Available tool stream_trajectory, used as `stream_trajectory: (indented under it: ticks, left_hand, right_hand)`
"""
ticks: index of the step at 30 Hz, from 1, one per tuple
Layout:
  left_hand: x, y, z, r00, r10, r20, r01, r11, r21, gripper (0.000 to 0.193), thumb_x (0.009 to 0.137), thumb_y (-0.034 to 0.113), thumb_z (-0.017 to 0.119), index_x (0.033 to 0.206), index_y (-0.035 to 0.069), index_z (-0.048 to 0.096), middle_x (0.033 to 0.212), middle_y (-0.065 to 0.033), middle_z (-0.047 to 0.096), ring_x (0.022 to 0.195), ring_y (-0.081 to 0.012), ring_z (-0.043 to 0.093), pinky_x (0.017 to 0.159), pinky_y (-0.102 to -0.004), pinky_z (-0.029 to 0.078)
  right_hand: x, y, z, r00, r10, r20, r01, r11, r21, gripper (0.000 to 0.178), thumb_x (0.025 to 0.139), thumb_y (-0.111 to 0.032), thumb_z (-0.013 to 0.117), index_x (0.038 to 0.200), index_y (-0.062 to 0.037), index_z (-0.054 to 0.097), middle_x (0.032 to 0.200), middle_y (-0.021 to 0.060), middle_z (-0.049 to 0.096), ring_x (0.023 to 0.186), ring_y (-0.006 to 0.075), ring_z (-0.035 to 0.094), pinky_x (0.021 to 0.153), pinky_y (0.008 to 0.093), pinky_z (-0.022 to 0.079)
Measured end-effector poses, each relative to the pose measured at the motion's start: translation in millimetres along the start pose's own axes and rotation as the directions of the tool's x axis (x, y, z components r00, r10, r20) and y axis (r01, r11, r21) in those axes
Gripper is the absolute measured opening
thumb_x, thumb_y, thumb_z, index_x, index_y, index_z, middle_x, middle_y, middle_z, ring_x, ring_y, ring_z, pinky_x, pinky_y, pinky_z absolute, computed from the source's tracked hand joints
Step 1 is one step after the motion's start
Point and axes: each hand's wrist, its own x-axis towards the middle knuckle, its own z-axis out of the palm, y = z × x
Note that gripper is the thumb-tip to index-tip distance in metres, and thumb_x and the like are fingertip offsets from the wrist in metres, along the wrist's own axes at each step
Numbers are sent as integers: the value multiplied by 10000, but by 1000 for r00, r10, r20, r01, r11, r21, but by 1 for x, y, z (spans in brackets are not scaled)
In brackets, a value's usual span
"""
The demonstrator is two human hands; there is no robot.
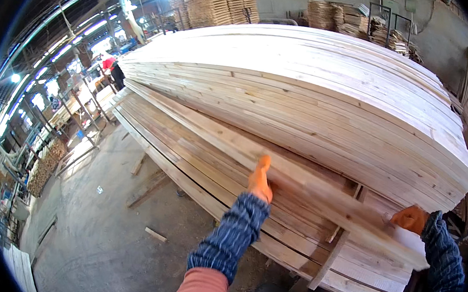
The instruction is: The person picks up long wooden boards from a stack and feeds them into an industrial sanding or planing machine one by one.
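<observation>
A long pale wooden board (298,180) lies slantwise over a lower layer of boards (210,158), its near end blurred by motion. My left hand (261,181), in an orange glove, grips the board's near edge partway along, thumb on top and the other fingers mostly hidden. Close to the board's right end, my right hand (410,219), gloved in orange too, is closed at the far edge; its fingertips are partly hidden. Patterned dark blue sleeve covers reach up both forearms. Behind the board rises a tall stack of planks (304,116) with a flat top.
Crosswise wooden strips (329,257) lie on the lower boards near my right side. Loose wood scraps (155,234) are on the concrete floor (95,245) at left. Stacked timber (220,1) stands at the back. A person in red (108,63) is far left.
</observation>
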Motion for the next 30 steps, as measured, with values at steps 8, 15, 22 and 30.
stream_trajectory:
  ticks: [8, 15, 22, 30]
  left_hand:
    - [-225, -64, 50, 818, -297, 492, 280, 954, 111, 598, 956, 459, 720, 1400, 100, 544, 1263, -68, 638, 1164, -232, 628, 987, -397, 547]
    - [-267, -44, -1, 356, -654, 667, -144, 667, 731, 583, 946, 449, 737, 1358, 56, 610, 1202, -112, 692, 1069, -202, 686, 904, -315, 569]
    - [-207, 78, -1, 211, -123, 970, -932, -325, 161, 705, 872, 401, 771, 1463, 90, 544, 1422, -188, 595, 1358, -338, 545, 1127, -496, 462]
    - [-150, 83, 13, 403, -539, 740, -848, -524, 80, 938, 574, 459, 934, 1371, 122, 574, 1283, -151, 657, 1250, -358, 584, 1156, -530, 383]
  right_hand:
    - [181, -162, 115, 700, -611, 370, -95, 434, 896, 756, 956, -542, 664, 1511, -76, 446, 1342, 153, 601, 1205, 262, 599, 1021, 425, 519]
    - [34, -243, 97, 809, -373, 455, 230, 912, 340, 1133, 778, -460, 830, 1653, -143, 183, 1520, 271, 474, 1364, 364, 523, 1136, 433, 424]
    - [-144, -128, 60, 984, -5, 181, 42, 979, -199, 1036, 661, -397, 861, 1548, -159, 382, 1417, 262, 569, 1299, 451, 553, 1137, 483, 425]
    - [-303, -39, 64, 979, 168, -120, -193, 949, -251, 1034, 581, -226, 873, 1532, -213, 468, 1347, 225, 624, 1243, 413, 590, 1108, 521, 420]
